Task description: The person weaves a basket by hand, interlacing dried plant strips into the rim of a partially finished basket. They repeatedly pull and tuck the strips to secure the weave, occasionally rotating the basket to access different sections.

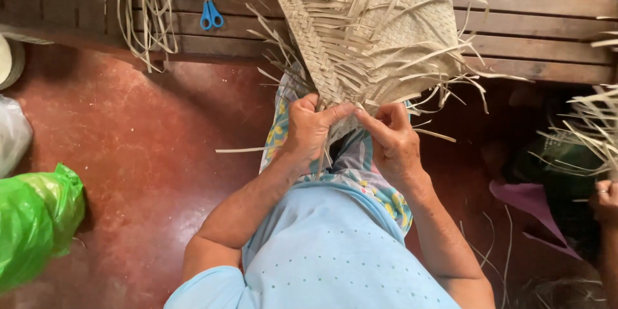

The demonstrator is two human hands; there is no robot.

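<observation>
— Woven mat (380, 26): where is it?

— It rests on the person's lap and leans far up onto the wooden bench (541, 19). It is pale and straw-coloured, with lots of loose strips (360, 77) sticking out of its near edge.

— What is the left hand (309, 130) doing?

— It is closed. Its fingers pinch the strips at the near edge of the mat.

— And the right hand (394, 140)?

— It is closed too, gripping strips just beside the left hand. The two hands almost touch.

— What else is around?

— Blue scissors (210, 11) lie on the bench, far and to the left. A bunch of long strips (149, 9) hangs there too. A green plastic bag (35, 222) sits on the red floor (148, 154), near and left. At the right edge, another person's hand (604, 196) is next to more strips.
</observation>
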